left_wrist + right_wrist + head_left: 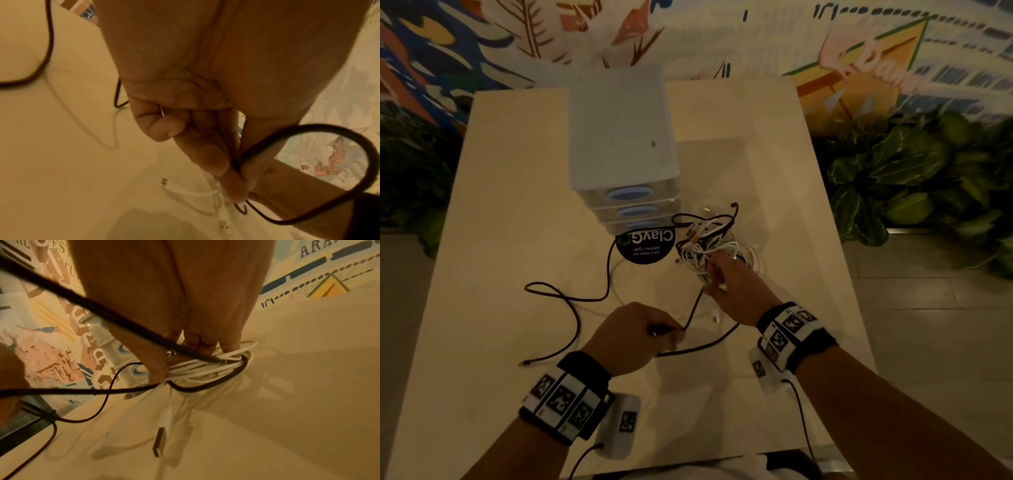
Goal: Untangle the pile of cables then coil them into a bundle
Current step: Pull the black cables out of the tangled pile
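A tangled pile of white and black cables lies on the cream table, right of centre. My right hand grips the near side of this pile; in the right wrist view its fingers curl round the white cable bundle with a black cable looped over it. My left hand pinches a black cable that trails left across the table to a loose plug end. In the left wrist view the fingertips pinch that black cable, which loops to the right. A white USB cable lies below.
A grey drawer unit with blue handle cut-outs stands at the table's back centre. A dark round sticker lies in front of it. Green plants stand right of the table; a painted wall is behind.
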Demonstrator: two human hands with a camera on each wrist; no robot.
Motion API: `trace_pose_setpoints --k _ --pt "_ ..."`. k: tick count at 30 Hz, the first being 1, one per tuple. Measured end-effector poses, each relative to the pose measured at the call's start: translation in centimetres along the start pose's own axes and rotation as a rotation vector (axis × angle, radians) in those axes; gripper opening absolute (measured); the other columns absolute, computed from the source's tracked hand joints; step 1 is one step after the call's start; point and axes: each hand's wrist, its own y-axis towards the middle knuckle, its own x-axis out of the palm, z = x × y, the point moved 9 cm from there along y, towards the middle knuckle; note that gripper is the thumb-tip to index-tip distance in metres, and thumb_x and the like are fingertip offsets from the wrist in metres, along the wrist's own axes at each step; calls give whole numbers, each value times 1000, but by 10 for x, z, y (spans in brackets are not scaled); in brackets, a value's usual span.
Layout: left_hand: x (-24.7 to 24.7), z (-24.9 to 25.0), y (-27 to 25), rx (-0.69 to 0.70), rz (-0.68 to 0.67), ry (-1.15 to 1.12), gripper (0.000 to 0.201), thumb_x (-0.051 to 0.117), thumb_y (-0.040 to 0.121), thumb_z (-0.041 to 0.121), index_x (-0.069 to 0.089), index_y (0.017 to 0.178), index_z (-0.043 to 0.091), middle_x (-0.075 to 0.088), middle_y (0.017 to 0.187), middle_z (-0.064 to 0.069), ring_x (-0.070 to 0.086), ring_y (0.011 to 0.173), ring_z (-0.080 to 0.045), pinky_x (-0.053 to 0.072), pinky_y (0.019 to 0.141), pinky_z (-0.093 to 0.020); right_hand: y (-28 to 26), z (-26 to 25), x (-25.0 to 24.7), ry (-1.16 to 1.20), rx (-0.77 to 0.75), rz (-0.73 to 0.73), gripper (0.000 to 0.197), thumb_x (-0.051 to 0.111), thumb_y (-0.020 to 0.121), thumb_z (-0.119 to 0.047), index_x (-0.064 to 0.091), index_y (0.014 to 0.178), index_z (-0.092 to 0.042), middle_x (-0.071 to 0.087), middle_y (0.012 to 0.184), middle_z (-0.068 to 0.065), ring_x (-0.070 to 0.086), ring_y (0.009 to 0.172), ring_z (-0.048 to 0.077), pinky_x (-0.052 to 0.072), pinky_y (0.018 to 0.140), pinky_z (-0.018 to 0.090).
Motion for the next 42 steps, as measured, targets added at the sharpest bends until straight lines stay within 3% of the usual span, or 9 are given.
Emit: trace_pose_setpoints --k 6,9,12,16,21,27,31,36,42 --pt "-3 -22 6 -35 57 221 19 63 88 59 68 89 40 67 82 18 63 84 -1 47 75 -23 -6 -5 -3 -42 -40 -126 15 71 91 -36 61 91 -24 62 87 -10 58 79 10 47 72 27" --pt "-10 -24 16 -82 59 325 35 57 84 72 67 96 40 64 87 19 59 81 -3 47 75 -23 -11 -7 -29 -141 16 -2 29 60 91 -57 61 79 -31 58 70 -16 54 66 -1 39 61 17" --pt "-41 -10 25 -81 241 252 46 54 85 72 62 117 39 65 91 20 59 78 -4 51 77 -28 -12 -6 -56 -132 74 181 33 53 94 -59 53 75 -32 55 63 -12 56 62 4 40 57 24" --pt "-82 25 45 117 489 59 53 62 91 55 53 137 31 67 113 5 64 82 -9 54 80 -32 -8 0 -53 -170 141 138 22 54 98 -51 50 89 -31 54 68 -11 53 62 10 40 58 29" --pt "-76 51 78 229 440 229 47 71 87 50 62 129 31 66 110 7 65 83 -14 54 79 -30 -5 -14 -68 -264 67 356 16 62 92 -49 59 87 -34 43 67 -16 50 66 10 39 59 29" --pt "-73 49 87 261 488 190 24 72 88 39 75 110 29 75 98 8 68 87 -10 54 81 -28 22 -6 -39 -148 64 70 31 60 92 -52 77 111 -33 60 90 9 58 84 28 51 75 41" --pt "-75 39 80 283 476 -38 28 77 87 28 70 114 30 76 98 10 67 83 3 48 78 -7 20 -3 -42 13 91 71 25 66 94 -43 77 112 -30 63 96 -6 57 86 13 45 74 24" --pt "-56 40 86 319 295 -101 40 77 87 21 57 117 38 62 112 15 62 91 1 56 81 -28 17 6 -46 141 100 93 18 73 91 -32 75 109 -33 72 97 -14 66 90 4 48 80 16" --pt "-67 40 88 239 523 50 26 74 86 42 57 98 27 61 84 13 58 71 -3 50 64 -28 14 21 -48 310 154 66 5 69 95 -29 69 101 -28 76 96 -10 71 94 8 56 92 36"
